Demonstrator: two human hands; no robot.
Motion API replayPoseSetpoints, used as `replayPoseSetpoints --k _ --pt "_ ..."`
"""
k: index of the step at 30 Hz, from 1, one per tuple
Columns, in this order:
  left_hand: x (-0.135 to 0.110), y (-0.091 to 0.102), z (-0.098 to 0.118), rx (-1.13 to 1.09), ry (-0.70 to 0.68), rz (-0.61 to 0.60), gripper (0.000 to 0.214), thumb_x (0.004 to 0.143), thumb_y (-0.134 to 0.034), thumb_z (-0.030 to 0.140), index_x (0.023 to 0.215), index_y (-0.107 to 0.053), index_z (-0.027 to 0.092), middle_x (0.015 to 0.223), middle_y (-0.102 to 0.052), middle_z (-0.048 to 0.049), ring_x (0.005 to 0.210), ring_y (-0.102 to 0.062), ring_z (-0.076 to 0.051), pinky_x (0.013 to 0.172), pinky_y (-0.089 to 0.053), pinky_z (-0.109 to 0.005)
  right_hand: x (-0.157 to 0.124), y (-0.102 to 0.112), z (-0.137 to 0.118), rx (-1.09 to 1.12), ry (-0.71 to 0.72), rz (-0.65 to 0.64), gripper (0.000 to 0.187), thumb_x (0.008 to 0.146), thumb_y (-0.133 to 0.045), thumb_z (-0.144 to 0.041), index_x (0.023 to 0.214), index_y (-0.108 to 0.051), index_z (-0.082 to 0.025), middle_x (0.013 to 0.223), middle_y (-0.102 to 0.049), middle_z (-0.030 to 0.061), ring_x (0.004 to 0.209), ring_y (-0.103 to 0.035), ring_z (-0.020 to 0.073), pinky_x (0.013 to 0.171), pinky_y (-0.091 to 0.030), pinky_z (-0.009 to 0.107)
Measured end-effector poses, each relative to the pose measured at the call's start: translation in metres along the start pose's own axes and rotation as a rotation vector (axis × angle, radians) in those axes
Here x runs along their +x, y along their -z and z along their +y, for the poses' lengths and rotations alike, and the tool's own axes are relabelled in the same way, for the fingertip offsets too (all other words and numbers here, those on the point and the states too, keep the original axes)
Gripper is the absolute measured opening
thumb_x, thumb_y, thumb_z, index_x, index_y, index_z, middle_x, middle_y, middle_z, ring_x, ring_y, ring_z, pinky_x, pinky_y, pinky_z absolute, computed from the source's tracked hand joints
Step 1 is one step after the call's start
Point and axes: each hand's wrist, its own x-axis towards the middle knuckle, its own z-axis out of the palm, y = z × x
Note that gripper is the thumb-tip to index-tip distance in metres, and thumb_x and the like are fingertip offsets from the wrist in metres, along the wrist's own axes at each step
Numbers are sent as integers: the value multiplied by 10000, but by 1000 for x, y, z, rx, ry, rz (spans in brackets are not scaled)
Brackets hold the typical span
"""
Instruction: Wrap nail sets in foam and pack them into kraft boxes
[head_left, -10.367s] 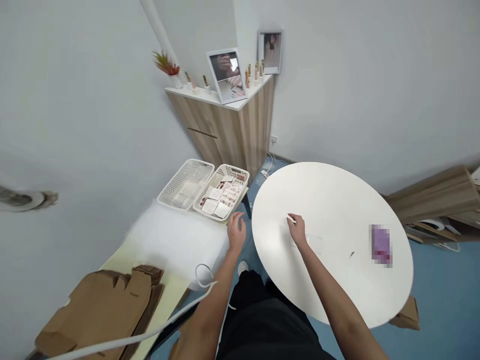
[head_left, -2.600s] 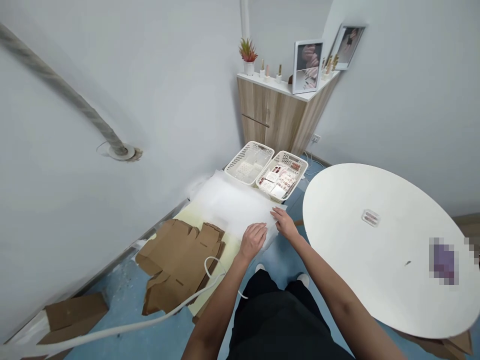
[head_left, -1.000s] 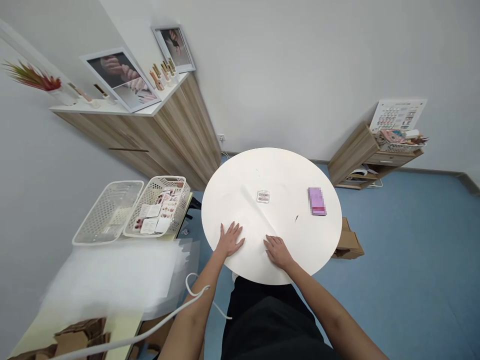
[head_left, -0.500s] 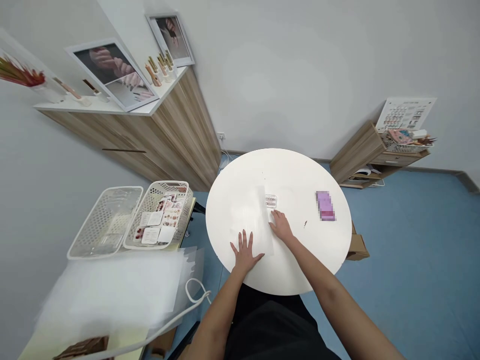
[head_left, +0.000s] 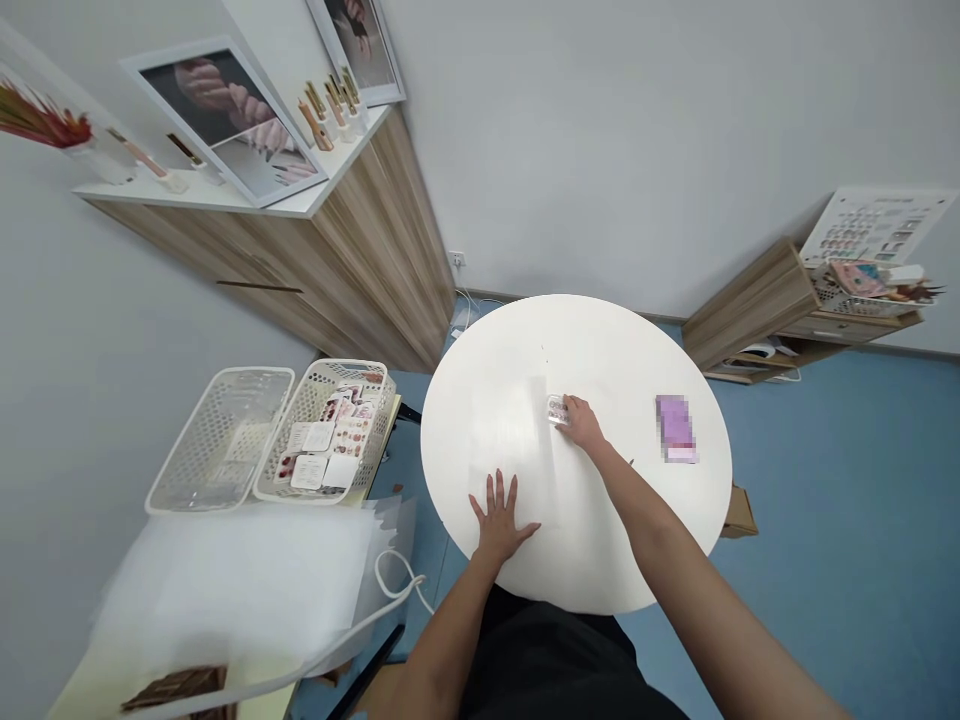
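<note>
A thin translucent white sheet (head_left: 514,440) lies on the round white table (head_left: 622,340). My left hand (head_left: 501,518) lies flat on the sheet's near edge with its fingers spread. My right hand (head_left: 581,422) reaches to the table's middle, where its fingers close on a small clear case of pink nail tips (head_left: 556,409) just right of the sheet.
A purple phone-sized object (head_left: 676,427) lies on the table's right part. Two white baskets (head_left: 274,430) stand on a side table at the left, one filled with nail packs, beside a stack of white sheets (head_left: 240,580). Wooden cabinets stand at the back left and right.
The sheet came from the side stack onto the round table. In the last second my right hand slid forward from the sheet's near edge to the small case; my left hand stayed flat on the sheet.
</note>
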Motion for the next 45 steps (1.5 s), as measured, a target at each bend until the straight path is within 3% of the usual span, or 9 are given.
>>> replayPoseSetpoints --k 6,10,16,20,24,28,33,40,45 --pt "1 6 3 -75 7 -20 1016 765 -553 731 1546 -154 218 1616 -53 -181 1470 22 -435 1050 110 -739 -27 6 5 92 -73 280 687 874 -559 -368 1458 -293 -125 1396 -422 212 1285 -390 348 1040 -407 512" --pt "0 18 -1 -222 -12 -48 955 815 -546 660 1552 -113 235 1621 -20 -166 1477 9 -410 1062 98 -732 -57 6 -22 159 21 387 701 902 -535 -402 1492 -236 -171 1417 -400 190 1322 -373 337 1075 -372 556" --pt "-10 36 -12 -438 -85 23 840 887 -519 377 1551 -18 263 1631 19 -125 1489 40 -341 1112 16 -694 -112 -31 -85 223 254 217 740 886 -571 -333 1515 -203 -201 1438 -420 185 1346 -381 314 1084 -388 541" --pt "-22 40 -24 -459 -181 40 781 860 -497 253 1536 -106 242 1630 -57 -125 1495 26 -312 1139 -40 -664 -136 -58 -101 205 248 106 758 869 -595 -283 1513 -206 -191 1441 -427 198 1348 -385 322 1088 -384 542" --pt "-36 42 -44 -425 -224 34 686 860 -477 232 1493 -214 225 1620 -129 -132 1498 -29 -303 1152 -83 -648 -146 -70 -104 178 233 37 792 834 -638 -243 1506 -220 -208 1446 -431 195 1345 -400 339 1078 -386 563" --pt "-50 45 -62 -383 -238 117 565 882 -446 242 1426 -302 192 1587 -236 -155 1487 -149 -278 1165 -190 -582 -150 -76 -114 145 272 1 768 810 -648 -192 1481 -274 -178 1431 -449 199 1336 -417 333 1078 -389 546" --pt "-68 43 -79 -197 -290 123 411 870 -479 275 1272 -469 190 1505 -395 -158 1445 -283 -280 1192 -137 -564 -149 -84 -133 86 266 -20 735 809 -642 -181 1467 -316 -154 1449 -441 199 1339 -418 317 1087 -379 521" --pt "-65 37 -82 -77 -355 28 400 867 -457 239 1262 -508 206 1450 -468 -140 1397 -365 -288 1183 -189 -546 -170 -84 -125 42 156 105 660 886 -565 -312 1466 -313 -122 1475 -403 225 1353 -399 340 1073 -388 545" --pt "-47 45 -72 -50 -374 7 361 854 -448 141 1192 -548 217 1364 -528 -122 1335 -422 -289 1159 -255 -532 -221 -83 -102 -21 232 11 573 911 -507 -358 1430 -400 -141 1489 -414 189 1396 -355 316 1118 -337 535"
